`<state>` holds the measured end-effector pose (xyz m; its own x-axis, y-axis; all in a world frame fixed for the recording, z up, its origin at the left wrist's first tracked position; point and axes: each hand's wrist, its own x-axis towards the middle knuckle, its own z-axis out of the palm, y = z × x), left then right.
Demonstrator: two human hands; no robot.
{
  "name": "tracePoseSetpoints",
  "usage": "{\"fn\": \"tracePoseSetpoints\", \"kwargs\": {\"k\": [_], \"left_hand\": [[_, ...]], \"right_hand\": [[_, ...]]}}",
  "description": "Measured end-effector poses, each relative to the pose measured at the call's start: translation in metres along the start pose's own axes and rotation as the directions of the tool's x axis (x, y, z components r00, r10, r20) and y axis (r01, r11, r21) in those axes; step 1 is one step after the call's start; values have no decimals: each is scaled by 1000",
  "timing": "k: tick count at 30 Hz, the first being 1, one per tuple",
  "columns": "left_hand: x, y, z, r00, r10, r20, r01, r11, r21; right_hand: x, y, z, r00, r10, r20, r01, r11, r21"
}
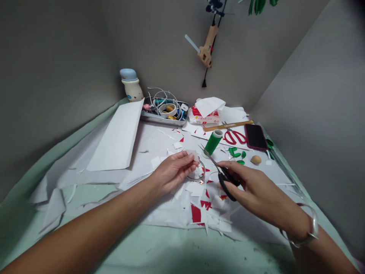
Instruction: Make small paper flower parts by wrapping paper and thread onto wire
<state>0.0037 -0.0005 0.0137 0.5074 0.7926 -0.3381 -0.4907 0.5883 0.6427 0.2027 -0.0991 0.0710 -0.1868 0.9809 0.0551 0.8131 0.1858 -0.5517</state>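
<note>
Pinching a small white paper piece, the left grip is above the green-covered bench. The right grip is closed around black-handled scissors, blades parted in front of a green thread spool. Red scraps lie on white sheeting between the grips.

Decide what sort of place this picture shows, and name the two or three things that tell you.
Probably a small craft corner: the right hand holds black-handled scissors near scattered red paper scraps, a green thread spool stands close by, and what looks like a glue gun hangs behind.
</note>
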Motion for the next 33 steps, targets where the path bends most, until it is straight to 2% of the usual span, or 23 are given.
{"fn": "tracePoseSetpoints", "kwargs": {"k": [5, 13, 33], "left_hand": [[1, -2, -1, 999, -1, 45, 2, 1000, -10], [0, -2, 0, 997, -19, 75, 19, 1000, 5], [-4, -3, 4, 993, -47, 110, 39, 996, 74]], "right_hand": [[-4, -5, -7, 997, -13, 74, 15, 1000, -19], [-5, -8, -9, 994, -23, 106, 24, 1000, -7], [-7, -8, -9, 994, -28, 101, 31, 999, -37]]}}
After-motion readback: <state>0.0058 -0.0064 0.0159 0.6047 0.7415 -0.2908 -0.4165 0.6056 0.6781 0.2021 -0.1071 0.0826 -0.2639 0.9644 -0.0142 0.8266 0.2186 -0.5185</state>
